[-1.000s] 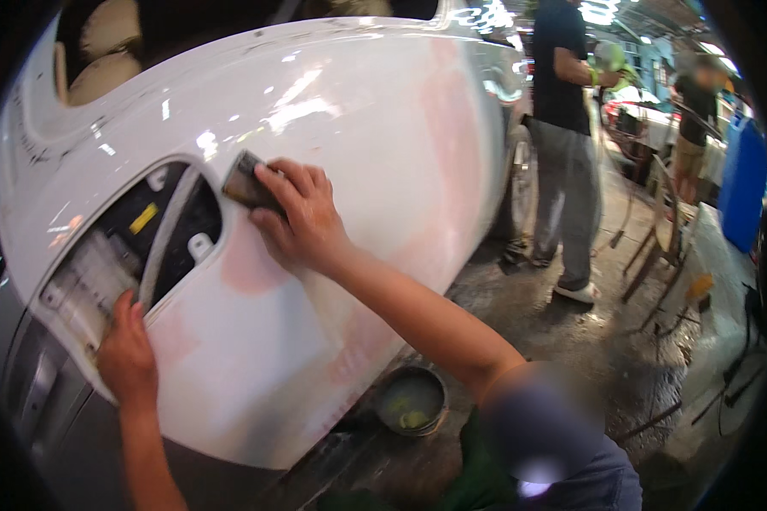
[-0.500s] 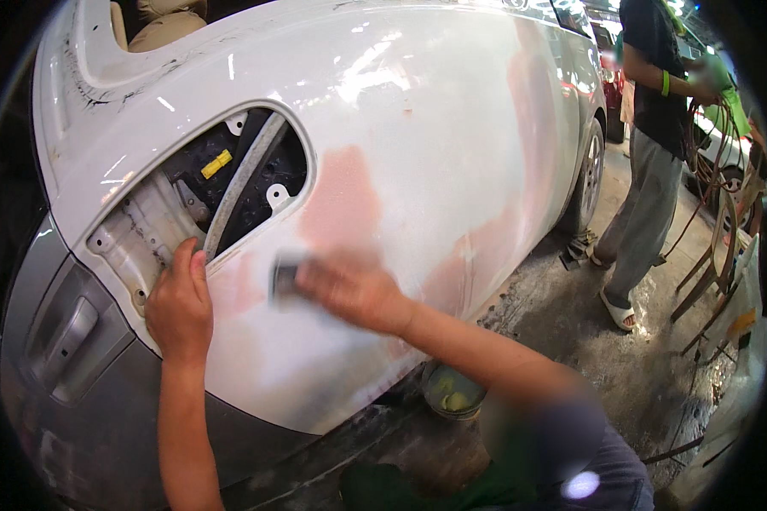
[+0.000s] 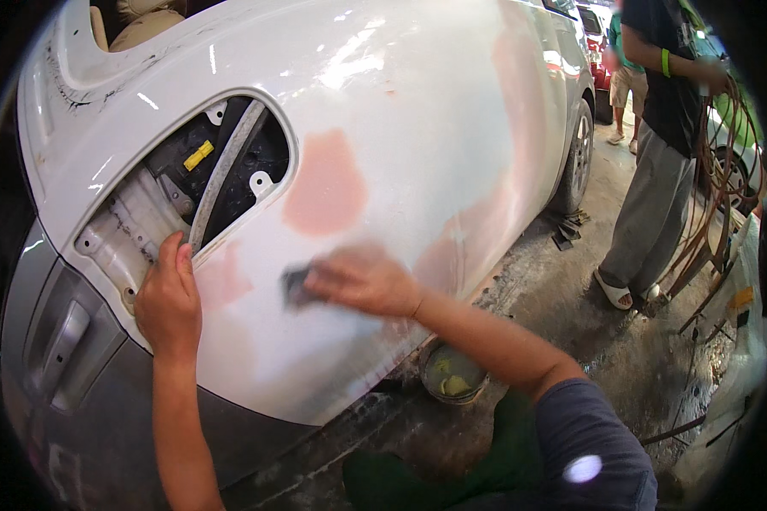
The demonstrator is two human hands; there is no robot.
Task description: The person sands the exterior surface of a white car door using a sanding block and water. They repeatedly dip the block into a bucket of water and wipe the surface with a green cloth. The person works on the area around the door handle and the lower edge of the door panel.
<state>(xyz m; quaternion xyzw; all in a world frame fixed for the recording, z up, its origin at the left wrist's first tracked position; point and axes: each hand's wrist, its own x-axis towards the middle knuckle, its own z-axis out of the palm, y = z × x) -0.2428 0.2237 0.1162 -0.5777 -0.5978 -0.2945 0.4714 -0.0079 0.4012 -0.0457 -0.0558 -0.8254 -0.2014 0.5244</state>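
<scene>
The left hand [image 3: 169,300] lay flat and open on the white car panel [image 3: 418,128], fingers at the edge of the lamp opening [image 3: 187,196]. The right hand [image 3: 362,279] — blurred — gripped a dark sanding block [image 3: 295,286] against the panel, below the pink patch [image 3: 325,183]. A bowl [image 3: 452,375] sat on the floor beneath.

Both forearms are seen bare, without gloves on the left hand [image 3: 169,300] or right hand [image 3: 362,281]. A dark blue-grey short sleeve [image 3: 584,434] is worn.
</scene>
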